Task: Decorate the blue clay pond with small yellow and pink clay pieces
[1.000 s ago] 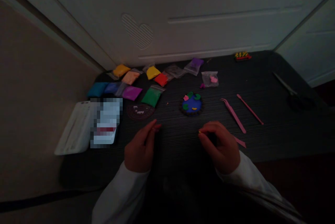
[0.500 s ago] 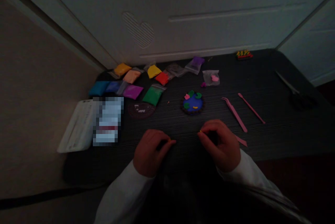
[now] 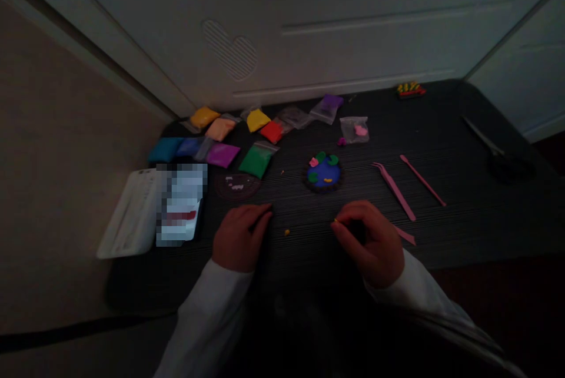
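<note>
My right hand (image 3: 371, 242) pinches a tiny bit of yellow clay (image 3: 336, 221) between thumb and forefinger above the dark table. My left hand (image 3: 241, 236) rests on the tabletop with fingers stretched forward and nothing in them. A small yellow clay lump (image 3: 286, 232) lies on the table just right of its fingertips. Beyond both hands sits a round clay pond (image 3: 324, 172) with a dark bumpy rim, blue middle, green leaves, a pink flower and a yellow piece on it.
Pink tweezers (image 3: 395, 189) and a thin pink tool (image 3: 422, 179) lie right of the pond, scissors (image 3: 489, 142) farther right. Bags of coloured clay, one green (image 3: 256, 160), line the back left. A phone (image 3: 183, 204) and white pack (image 3: 132, 213) lie left.
My left hand has let go of the yellow clay lump, leaving it on the table, and has drawn back to the left. My right hand keeps its pinch, nearly still.
</note>
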Demonstrator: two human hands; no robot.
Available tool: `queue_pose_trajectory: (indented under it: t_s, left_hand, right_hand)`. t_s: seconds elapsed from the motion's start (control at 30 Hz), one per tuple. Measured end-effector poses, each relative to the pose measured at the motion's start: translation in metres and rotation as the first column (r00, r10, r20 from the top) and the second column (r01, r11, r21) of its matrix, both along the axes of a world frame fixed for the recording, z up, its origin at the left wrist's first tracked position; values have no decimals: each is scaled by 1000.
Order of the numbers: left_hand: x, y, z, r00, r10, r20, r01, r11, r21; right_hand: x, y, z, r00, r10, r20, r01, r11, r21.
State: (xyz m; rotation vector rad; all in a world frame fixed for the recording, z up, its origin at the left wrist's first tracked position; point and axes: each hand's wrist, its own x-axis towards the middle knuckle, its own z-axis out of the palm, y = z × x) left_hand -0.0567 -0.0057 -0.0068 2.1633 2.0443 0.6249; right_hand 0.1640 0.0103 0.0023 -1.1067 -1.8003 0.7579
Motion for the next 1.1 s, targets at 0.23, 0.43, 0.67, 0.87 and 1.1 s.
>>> queue_pose_trajectory:
  t_s: [0.23, 0.43, 0.67, 0.87, 1.1]
  left_hand:
    - [2, 11, 1, 1000, -20, -22, 18, 997, -72]
    - [4, 10, -3, 994, -75, -80, 76, 997, 8]
    - [-7, -5, -11, 987, -37, -159, 56, 992, 115]
    - [-7, -31, -16, 963, -135, -233, 137, 991, -10]
    - [14, -27, -5, 948, -220, -232, 168, 960, -224]
  right_hand:
    - [1, -1, 0, 1000, 2, -18, -2, 1000, 7]
    - [0, 0, 0, 1000, -4, -19, 4, 1000, 6]
    - [1, 0, 0, 1000, -6, -19, 6, 1000, -1]
    - [1, 0, 1, 1000, 10, -15, -10, 1000, 1]
    - [2, -1, 1, 1000, 14, -5, -14, 1000, 1]
